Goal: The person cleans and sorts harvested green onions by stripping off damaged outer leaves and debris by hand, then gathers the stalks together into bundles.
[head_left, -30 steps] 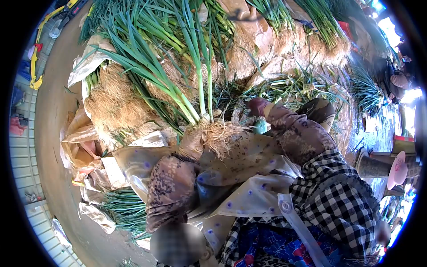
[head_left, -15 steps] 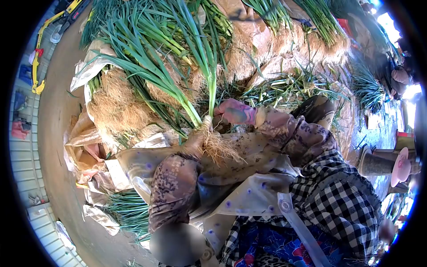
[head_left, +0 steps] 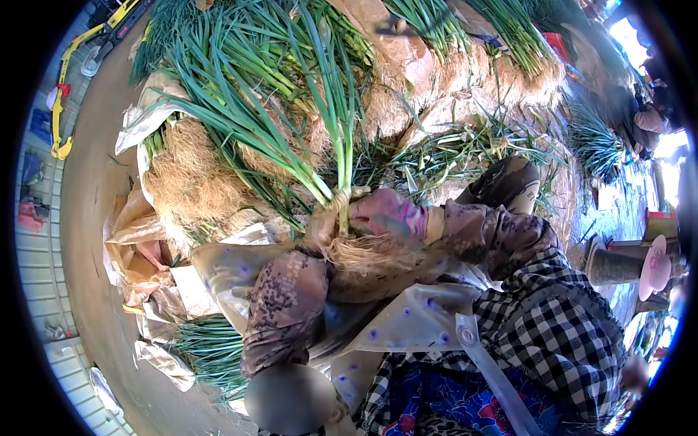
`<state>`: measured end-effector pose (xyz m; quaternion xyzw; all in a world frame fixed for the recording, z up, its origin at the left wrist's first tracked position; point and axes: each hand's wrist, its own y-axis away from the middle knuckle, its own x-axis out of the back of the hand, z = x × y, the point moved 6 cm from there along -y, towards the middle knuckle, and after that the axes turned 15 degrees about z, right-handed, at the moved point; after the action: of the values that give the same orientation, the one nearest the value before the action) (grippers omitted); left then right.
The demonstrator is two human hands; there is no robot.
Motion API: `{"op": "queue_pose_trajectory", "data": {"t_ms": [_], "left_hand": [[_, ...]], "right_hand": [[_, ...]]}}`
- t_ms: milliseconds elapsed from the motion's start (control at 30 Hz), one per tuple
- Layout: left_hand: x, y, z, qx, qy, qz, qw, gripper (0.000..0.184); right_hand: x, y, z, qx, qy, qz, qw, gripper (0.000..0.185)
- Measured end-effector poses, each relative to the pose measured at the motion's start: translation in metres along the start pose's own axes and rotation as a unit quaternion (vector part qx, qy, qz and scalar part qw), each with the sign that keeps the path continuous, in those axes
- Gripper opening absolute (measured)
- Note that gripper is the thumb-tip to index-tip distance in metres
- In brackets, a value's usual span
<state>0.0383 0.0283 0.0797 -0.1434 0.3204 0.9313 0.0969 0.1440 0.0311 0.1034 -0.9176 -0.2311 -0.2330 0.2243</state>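
Note:
Several long green onions (head_left: pixel 320 185) stand up from my lap, their leaves fanning away and pale roots (head_left: pixel 363 254) hanging below my hands. My left hand (head_left: pixel 320 227), in a beige glove, is closed around the white lower stems. Against the same stems, just above the roots, my right hand (head_left: pixel 389 214) in a pink and purple glove has its fingers closed, partly hiding the stem bases. A translucent dotted apron (head_left: pixel 407 316) covers my lap beneath the roots.
Heaped green onions with tan roots (head_left: pixel 196 171) lie ahead on sacking. Loose trimmed leaves (head_left: pixel 465 152) litter the floor beyond my right hand. Another green onion pile (head_left: pixel 211 345) is at lower left, near crumpled sacks (head_left: pixel 138 225). A pink round-topped object (head_left: pixel 656 267) stands at right.
My right hand has moved down towards the roots and closed in beside my left hand. The separate onion stems have come closer together, and the roots sit more bunched under my right hand.

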Motion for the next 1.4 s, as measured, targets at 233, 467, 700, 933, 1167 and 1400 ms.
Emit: {"op": "queue_pose_trajectory", "data": {"t_ms": [233,467,700,933,1167,1400], "left_hand": [[0.01,-0.038,0.013,-0.081,0.307,-0.046,0.947,0.024],[0.056,-0.035,0.056,-0.098,0.281,0.044,0.954,0.037],[0.058,0.015,0.12,-0.184,0.372,-0.366,0.833,0.036],[0.082,0.011,0.096,-0.295,0.331,0.095,0.891,0.041],[0.084,0.018,0.027,-0.175,0.214,0.163,0.947,0.039],[0.075,0.01,0.022,-0.168,0.2,0.139,0.955,0.038]], "right_hand": [[0.043,-0.006,-0.052,0.061,0.19,0.099,0.975,0.008],[0.122,-0.005,-0.046,0.105,0.147,-0.036,0.983,0.014],[0.097,-0.004,0.126,-0.038,0.352,-0.028,0.935,0.044],[0.033,-0.125,0.089,-0.144,0.292,0.155,0.933,0.06],[0.015,-0.137,0.112,-0.093,-0.035,0.203,0.974,0.027],[0.002,-0.059,0.026,-0.37,-0.243,0.013,0.897,0.02]]}}
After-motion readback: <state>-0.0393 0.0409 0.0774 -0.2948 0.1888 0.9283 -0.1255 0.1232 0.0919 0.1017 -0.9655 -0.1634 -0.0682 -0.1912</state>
